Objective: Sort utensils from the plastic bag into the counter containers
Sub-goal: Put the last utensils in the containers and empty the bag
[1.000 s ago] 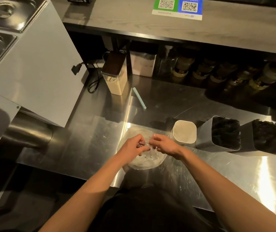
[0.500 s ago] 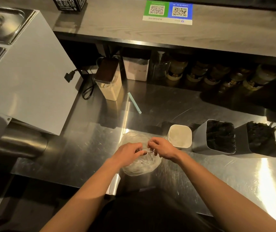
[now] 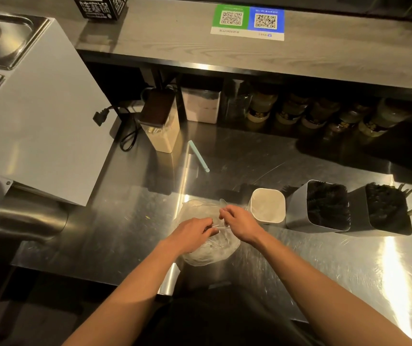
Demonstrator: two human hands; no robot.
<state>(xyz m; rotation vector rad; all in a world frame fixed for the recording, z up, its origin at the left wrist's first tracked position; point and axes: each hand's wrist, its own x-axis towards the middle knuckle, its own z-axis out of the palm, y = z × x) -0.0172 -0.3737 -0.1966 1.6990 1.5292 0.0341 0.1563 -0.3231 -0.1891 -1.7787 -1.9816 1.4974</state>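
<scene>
A clear plastic bag (image 3: 208, 253) of transparent utensils lies on the steel counter (image 3: 299, 258) near its front edge. My left hand (image 3: 191, 233) and my right hand (image 3: 241, 223) are both on top of the bag, fingers curled, pinching its gathered plastic between them. A clear utensil tip sticks up just behind my right hand. To the right stand three containers in a row: a white one (image 3: 268, 206) that looks empty, then two grey ones, the middle container (image 3: 321, 207) and the right container (image 3: 384, 211), both packed with black utensils.
A pale green straw (image 3: 198, 156) lies on the counter behind the bag. A beige box with a dark lid (image 3: 160, 126) and a black cable stand at the back left. A white appliance (image 3: 32, 116) overhangs the left side. Jars line the shadowed shelf under the wooden counter.
The view has tilted and shifted slightly. Both hands stay on the bag top, working the plastic; my right hand's fingers have lifted a little.
</scene>
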